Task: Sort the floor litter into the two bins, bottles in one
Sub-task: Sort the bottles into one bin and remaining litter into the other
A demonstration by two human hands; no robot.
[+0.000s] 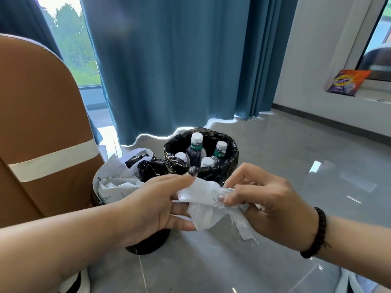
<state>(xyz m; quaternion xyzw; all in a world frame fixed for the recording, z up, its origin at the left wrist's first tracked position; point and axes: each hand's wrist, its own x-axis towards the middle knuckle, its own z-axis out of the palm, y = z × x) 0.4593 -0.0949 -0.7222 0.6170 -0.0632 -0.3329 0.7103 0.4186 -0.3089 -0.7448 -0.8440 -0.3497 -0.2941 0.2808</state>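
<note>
Grey floor (275, 144) by blue curtain, both hands, left hand (156, 206) and right hand (264, 199), pinching white wrapper wad (203, 205) above paper bin (110, 187), probably bunching it to drop there, bottles (196, 144) upright in bottle bin (201, 153).

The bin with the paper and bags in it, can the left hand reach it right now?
Probably yes: the left hand hovers just above that bin, nothing between, but its fingers hold the white plastic wrapper.

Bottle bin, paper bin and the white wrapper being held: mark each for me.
Bottle bin (230, 163), head view, on its black liner at the right rim.
Paper bin (148, 246), head view, on its dark base below the left hand.
White wrapper (201, 195), head view, on its crumpled middle between both hands.
</note>
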